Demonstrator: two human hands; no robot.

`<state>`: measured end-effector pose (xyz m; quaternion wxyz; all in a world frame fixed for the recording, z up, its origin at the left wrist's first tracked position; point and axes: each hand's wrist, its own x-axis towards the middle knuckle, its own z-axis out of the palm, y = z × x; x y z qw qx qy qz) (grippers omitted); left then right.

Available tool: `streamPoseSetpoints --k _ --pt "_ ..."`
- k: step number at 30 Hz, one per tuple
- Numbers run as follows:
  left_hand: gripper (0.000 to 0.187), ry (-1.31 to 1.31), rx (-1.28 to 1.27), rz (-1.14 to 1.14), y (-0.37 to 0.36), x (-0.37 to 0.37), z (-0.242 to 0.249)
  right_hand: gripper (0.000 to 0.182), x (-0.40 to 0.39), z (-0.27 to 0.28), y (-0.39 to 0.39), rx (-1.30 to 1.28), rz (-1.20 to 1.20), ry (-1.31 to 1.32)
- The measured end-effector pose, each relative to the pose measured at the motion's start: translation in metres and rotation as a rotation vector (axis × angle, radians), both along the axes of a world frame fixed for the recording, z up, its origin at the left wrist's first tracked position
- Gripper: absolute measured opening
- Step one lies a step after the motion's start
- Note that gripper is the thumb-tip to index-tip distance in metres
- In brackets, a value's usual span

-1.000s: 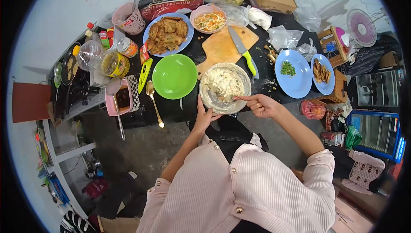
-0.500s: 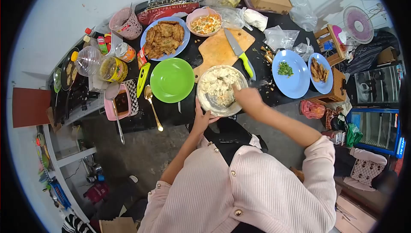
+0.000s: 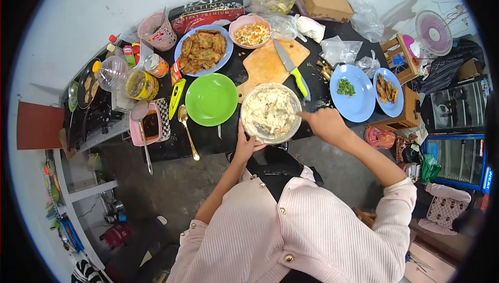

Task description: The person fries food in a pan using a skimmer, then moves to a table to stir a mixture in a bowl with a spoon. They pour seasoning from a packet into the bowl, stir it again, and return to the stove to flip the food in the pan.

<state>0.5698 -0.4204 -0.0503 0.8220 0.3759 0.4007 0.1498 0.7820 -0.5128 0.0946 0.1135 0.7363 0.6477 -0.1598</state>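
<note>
A round bowl (image 3: 249,133) of thick, pale batter (image 3: 266,107) is at the front edge of the black table. My left hand (image 3: 247,145) grips its lower left side, thumb by the rim and fingers underneath. To the right of the bowl, my right hand (image 3: 326,126) is closed around the handle of a metal spoon (image 3: 291,112), whose head is partly sunk in the batter. Touching the bowl's far side is a wooden cutting board (image 3: 265,67), with a green-handled knife (image 3: 286,58) across its right part. An empty green plate (image 3: 210,100) sits just left of the bowl.
Fried pieces fill a blue plate (image 3: 226,56) at the back, beside a pink bowl (image 3: 236,37) of shredded vegetables. Two blue plates (image 3: 358,111) stand right, with chopped greens and browned pieces. A golden spoon (image 3: 189,134), ladle (image 3: 145,145) and jar (image 3: 141,85) are left.
My right hand has drawn back to the right, pulling the spoon toward the bowl's right rim. The batter's surface has shifted and spread. My left hand keeps its hold on the bowl.
</note>
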Motion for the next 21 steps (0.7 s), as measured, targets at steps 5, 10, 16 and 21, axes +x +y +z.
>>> streamPoseSetpoints --k 5,10,16,21 --pt "0.07 -0.007 0.018 -0.036 0.001 -0.002 -0.004 0.028 0.019 -0.082 0.042 0.121 -0.142 0.624" --pt "0.07 0.036 0.078 -0.008 0.0 0.002 0.008 0.028 0.043 -0.078 0.042 0.087 -0.163 0.489" --pt "0.07 0.054 0.109 -0.007 -0.002 0.001 0.005 0.013 0.01 0.007 0.032 0.164 -0.067 -0.163" --pt "0.069 0.053 0.157 -0.057 0.004 -0.001 -0.008 0.027 -0.002 -0.08 0.051 0.139 0.002 -0.117"
